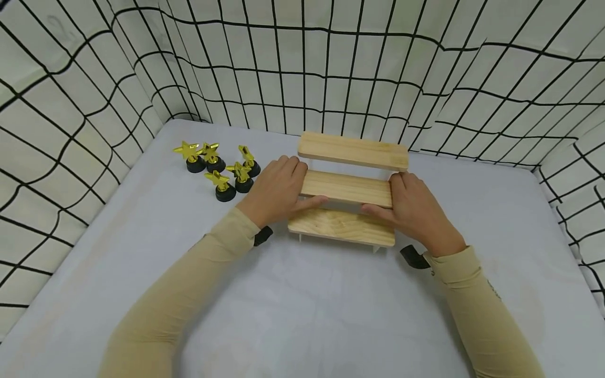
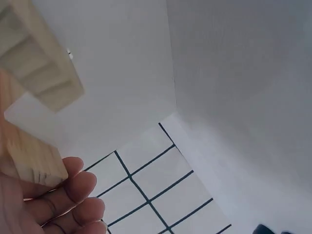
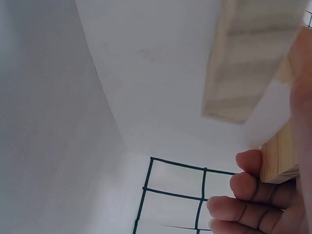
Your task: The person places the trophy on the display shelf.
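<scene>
A three-step wooden display stand [image 1: 347, 188] with white side supports stands on the white table. My left hand [image 1: 281, 189] grips the left end of its middle step, thumb along the front edge. At the opposite end, my right hand [image 1: 408, 207] holds the same step in a similar way. In the left wrist view, fingers [image 2: 80, 187] curl around the end of a wooden board [image 2: 36, 161]. The right wrist view has fingers [image 3: 248, 185] bent under another board end [image 3: 280, 156]. Left of the stand are several gold star trophies [image 1: 239, 170] on black bases.
Black wire grid panels [image 1: 326, 68] with white sheeting behind them enclose the back and both sides. A white cloth covers the table [image 1: 302, 315]. Black straps [image 1: 415, 257] sit at both wrists, below the tan sleeves.
</scene>
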Motion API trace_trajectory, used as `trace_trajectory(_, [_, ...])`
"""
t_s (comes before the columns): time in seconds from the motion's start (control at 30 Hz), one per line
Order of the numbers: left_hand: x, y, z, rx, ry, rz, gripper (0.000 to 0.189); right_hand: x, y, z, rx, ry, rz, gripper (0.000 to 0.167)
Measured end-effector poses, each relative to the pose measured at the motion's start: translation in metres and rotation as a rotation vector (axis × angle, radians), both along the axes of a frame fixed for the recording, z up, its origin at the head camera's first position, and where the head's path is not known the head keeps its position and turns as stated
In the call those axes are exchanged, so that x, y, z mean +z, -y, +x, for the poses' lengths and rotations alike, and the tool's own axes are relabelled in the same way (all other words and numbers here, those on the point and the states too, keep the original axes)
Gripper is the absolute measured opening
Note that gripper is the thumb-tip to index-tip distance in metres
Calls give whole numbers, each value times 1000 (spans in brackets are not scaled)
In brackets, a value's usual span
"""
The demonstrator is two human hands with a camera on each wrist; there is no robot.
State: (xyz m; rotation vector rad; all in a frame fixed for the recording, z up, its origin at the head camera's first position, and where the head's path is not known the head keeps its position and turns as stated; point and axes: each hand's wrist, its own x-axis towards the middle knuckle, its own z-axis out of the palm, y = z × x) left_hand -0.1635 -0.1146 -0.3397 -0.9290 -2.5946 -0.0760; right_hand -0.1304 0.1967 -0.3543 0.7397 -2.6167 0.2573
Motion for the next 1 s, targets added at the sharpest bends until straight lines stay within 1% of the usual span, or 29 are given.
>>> trace_trajectory(0.13, [10,11,-3,3,57,-29,79,0,-3,-1,-20,29,5,84])
trace_trajectory(0.2, [18,20,-5,14,86,-25,78,0,-4,-1,-32,43,5,84])
trace_trajectory(0.27, [25,32,-7,26,91,-13,77,0,-5,0,-38,50,5,88])
trace_trajectory(0.37, [36,51,-11,44,67,18,72,1,-6,0,-37,48,4,93])
trace_trajectory(0.47, [46,71,-16,56,6,64,67,0,-7,0,-28,31,2,94])
trace_trajectory(0.57, [52,92,-22,75,-47,110,62,-1,-8,0,-18,2,4,93])
trace_trajectory(0.63, [54,107,-25,103,-66,146,58,-2,-7,0,-14,-15,7,93])
trace_trajectory(0.7, [54,123,-27,141,-59,192,54,-2,-6,0,-9,-25,8,93])
trace_trajectory(0.77, [52,138,-29,193,-32,248,51,-2,-5,0,-7,-29,7,93])
trace_trajectory(0.87, [48,160,-30,280,29,329,50,-2,-3,-1,-5,-27,4,94])
trace_trajectory(0.93, [44,172,-31,328,66,365,51,-2,-2,-1,-6,-23,2,95])
trace_trajectory(1.0, [40,184,-31,364,98,396,52,-2,-1,-1,-4,-18,1,96])
